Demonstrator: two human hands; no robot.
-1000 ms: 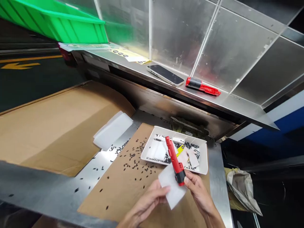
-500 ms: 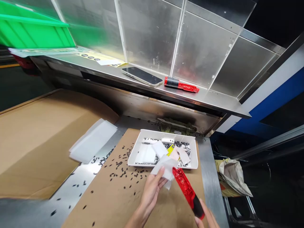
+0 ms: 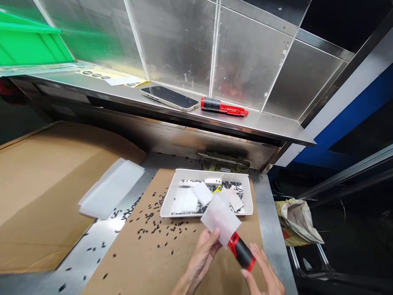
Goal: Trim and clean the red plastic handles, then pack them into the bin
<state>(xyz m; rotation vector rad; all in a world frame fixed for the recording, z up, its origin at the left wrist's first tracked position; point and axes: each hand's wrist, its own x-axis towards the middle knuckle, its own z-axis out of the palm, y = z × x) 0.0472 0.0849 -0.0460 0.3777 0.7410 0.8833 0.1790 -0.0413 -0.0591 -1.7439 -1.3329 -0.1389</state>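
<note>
My left hand (image 3: pixel 206 249) is closed on a thin white translucent sleeve (image 3: pixel 221 218), thumb on top near its lower edge. A red-and-black plastic handle part (image 3: pixel 243 253) has its far end covered by the sleeve, and a faint pink tint shows through. Its black grip and red butt stick out toward me. My right hand (image 3: pixel 262 271) holds the butt, thumb below and fingers along the upper right side. Just beyond the sleeve sits a white tray (image 3: pixel 167 203) with small black pieces, white pads and a yellow label inside.
Small black pieces lie scattered over the cardboard sheet (image 3: pixel 132 258) and metal table. White sleeves (image 3: pixel 112 189) are stacked by a large cardboard box (image 3: pixel 58 184) at left. A phone (image 3: pixel 170 97) and another red-and-black part (image 3: pixel 224 107) rest on the metal shelf. A green bin (image 3: pixel 30 45) stands upper left.
The red-and-black part has moved up and left, its red front end now covered by the sleeve. The sleeve is spread flatter. My right hand has come closer to my left, and the view has shifted slightly.
</note>
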